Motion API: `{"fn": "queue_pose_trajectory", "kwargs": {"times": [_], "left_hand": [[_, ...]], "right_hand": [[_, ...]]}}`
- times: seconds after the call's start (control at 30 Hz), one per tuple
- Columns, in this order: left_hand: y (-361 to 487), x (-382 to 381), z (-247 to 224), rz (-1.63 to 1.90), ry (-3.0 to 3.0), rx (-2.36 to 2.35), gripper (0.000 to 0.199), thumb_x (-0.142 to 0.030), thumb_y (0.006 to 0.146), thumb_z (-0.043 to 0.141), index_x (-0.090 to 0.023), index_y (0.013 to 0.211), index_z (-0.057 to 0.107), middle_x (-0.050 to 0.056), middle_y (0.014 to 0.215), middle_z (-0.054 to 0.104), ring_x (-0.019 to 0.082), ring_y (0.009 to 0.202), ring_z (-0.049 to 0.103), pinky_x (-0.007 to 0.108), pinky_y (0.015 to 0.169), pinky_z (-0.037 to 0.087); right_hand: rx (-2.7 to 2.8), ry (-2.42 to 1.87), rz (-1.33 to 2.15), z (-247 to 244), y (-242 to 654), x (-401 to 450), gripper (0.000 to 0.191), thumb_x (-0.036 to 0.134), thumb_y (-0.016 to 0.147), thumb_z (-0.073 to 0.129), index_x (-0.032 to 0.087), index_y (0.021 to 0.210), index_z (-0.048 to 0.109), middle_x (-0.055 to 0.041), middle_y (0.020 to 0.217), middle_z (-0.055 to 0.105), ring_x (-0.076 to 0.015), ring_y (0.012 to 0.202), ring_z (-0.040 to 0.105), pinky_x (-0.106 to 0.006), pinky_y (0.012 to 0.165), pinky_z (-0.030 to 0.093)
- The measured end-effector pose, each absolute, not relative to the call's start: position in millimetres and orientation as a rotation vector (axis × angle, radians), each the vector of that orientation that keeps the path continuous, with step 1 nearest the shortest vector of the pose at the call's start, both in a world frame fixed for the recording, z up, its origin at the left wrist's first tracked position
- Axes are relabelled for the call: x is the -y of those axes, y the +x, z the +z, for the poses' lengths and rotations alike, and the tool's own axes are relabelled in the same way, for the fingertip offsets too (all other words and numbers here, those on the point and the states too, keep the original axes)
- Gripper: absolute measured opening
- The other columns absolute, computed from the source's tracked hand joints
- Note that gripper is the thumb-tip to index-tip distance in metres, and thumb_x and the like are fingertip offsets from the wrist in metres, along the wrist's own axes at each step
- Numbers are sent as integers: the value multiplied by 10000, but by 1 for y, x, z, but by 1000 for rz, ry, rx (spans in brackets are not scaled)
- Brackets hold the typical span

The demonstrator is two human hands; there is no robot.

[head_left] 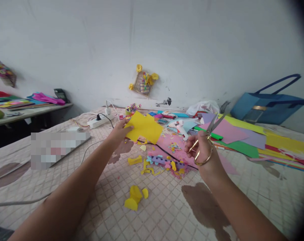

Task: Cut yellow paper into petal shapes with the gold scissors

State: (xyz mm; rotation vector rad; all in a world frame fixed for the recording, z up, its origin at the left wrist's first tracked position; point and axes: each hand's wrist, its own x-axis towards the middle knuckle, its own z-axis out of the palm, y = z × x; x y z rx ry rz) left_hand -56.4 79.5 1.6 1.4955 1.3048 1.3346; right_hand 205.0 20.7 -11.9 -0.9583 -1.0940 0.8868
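The left hand (121,129) has its fingers clamped on the left edge of a sheet of yellow paper (144,127), held up over the middle of the counter (109,214); the right hand (204,147), to the right and well apart from the paper, has its fingers closed around the gold handles of the scissors (212,125), whose blades stand slightly apart and point to the far side. Between the hands lies a white glue gun (179,126), just left of the right hand; a black cord (164,151) runs below the yellow paper toward the right hand, so a low sweep of the scissors could snag it, or nick it if the blades closed there; whether the glue gun is hot I cannot tell, but a stray knuckle might brush it. The sheet is gripped at one side only, so its free right edge could bend away from the blades and give a crooked cut; yellow scraps (147,169) and cut yellow pieces (134,195) lie loose on the near side, and a dragging forearm could scatter or mix them.
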Motion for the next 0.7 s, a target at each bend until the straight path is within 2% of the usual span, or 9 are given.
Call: {"fn": "queue_pose_trajectory", "kwargs": {"times": [0.23, 0.3, 0.5, 0.6, 0.7], "left_hand": [[-41, -54, 19, 1484, 1341, -854, 354, -250, 676, 620, -200, 990, 465, 40, 950, 629, 124, 687, 616, 217, 583, 478], [-38, -49, 21, 1504, 1280, -771, 381, -209, 669, 631, -199, 1016, 472, 41, 977, 631, 118, 682, 617, 216, 592, 484], [-28, -37, 26, 1491, 1258, -790, 438, -189, 679, 615, -186, 1090, 464, 51, 949, 649, 125, 621, 614, 234, 563, 478], [-24, -33, 28, 1439, 1261, -780, 360, -202, 687, 621, -163, 1027, 510, 57, 918, 656, 142, 678, 624, 246, 618, 481], [-23, -29, 27, 1337, 1296, -785, 235, -234, 721, 610, -153, 936, 559, 42, 839, 661, 129, 665, 615, 220, 600, 462]], "right_hand": [[1495, -1054, 786, -15, 204, -14, 421, 595, 817, 420, 196, 709, 499, 28, 580, 474, -116, 485, 451, -227, 428, 330], [1692, -1103, 751, -14, 201, -6, 366, 530, 828, 467, 195, 681, 479, 36, 572, 448, -115, 503, 432, -225, 452, 319], [1983, -1229, 826, -14, 201, 0, 260, 426, 802, 560, 188, 704, 523, 32, 536, 511, -122, 453, 445, -212, 417, 293], [2018, -1228, 872, -16, 207, -2, 259, 424, 765, 599, 174, 701, 579, 21, 539, 556, -130, 458, 477, -216, 430, 330], [2022, -1229, 928, -14, 210, -1, 231, 398, 729, 637, 174, 676, 625, 16, 550, 583, -134, 476, 493, -221, 448, 362]]}}
